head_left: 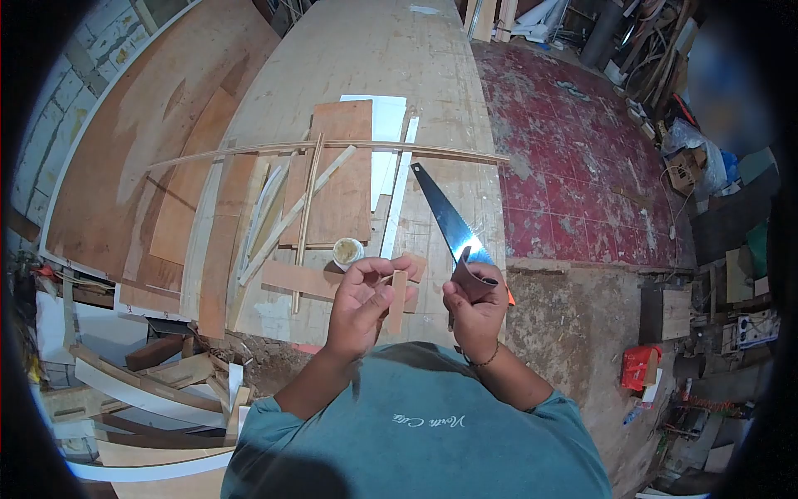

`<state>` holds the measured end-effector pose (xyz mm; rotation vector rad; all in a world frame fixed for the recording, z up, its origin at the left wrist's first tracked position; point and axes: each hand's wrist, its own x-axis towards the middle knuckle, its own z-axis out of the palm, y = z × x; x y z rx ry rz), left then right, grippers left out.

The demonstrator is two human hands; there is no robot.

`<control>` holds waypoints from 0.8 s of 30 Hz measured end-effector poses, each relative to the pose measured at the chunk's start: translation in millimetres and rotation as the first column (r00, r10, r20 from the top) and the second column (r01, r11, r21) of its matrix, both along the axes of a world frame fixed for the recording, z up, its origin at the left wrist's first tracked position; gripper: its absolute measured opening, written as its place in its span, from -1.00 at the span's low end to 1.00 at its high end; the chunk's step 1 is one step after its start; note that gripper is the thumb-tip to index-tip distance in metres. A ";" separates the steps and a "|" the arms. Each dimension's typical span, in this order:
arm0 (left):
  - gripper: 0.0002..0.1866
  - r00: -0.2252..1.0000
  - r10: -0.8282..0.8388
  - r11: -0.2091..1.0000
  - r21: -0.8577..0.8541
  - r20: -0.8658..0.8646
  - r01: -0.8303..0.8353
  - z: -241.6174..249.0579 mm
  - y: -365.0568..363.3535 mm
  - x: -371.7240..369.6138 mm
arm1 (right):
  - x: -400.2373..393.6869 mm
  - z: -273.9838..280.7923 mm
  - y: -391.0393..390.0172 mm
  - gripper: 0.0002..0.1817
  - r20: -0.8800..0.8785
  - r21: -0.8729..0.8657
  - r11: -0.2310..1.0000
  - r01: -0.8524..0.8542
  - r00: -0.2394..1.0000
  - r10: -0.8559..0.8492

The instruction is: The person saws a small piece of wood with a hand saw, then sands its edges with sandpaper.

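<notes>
My left hand (359, 309) is closed on a small flat wood strip (398, 303), held upright between thumb and fingers. In my right hand (480, 318) is a curled piece of brown sandpaper (474, 281), pinched by the thumb against the fingers. The two hands are apart, both above the near edge of the wooden worktable (453, 133). Just beyond the left hand stands an open round tub (347, 252) with pale contents. A handsaw (440, 204) lies past the right hand, its handle partly hidden by that hand.
Plywood boards (342, 166), a white panel (389, 125) and several thin wood strips (309, 220) lie across the table. A long strip (449, 154) sticks out over its right edge. Large plywood sheets (133, 166) line the left side. A red container (638, 368) sits on the floor at right.
</notes>
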<state>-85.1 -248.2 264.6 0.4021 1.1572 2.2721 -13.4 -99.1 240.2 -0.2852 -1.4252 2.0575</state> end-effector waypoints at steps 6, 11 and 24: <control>-0.73 0.984 -0.009 1.000 0.013 0.177 0.007 -2.3 -0.4 -6.7 | -2.5 7.7 12.7 -0.59 -0.185 0.737 0.673 0.063 0.977 0.110; -0.72 0.972 -0.085 0.995 0.075 0.219 0.070 -17.3 1.9 -6.1 | -1.8 11.3 4.8 -0.55 -0.221 0.912 0.393 0.120 0.950 0.223; -0.07 0.986 -0.156 0.988 0.007 0.063 0.156 -16.1 -5.8 -5.6 | -0.1 34.9 11.3 -0.58 -0.015 0.697 0.686 -0.207 0.953 0.302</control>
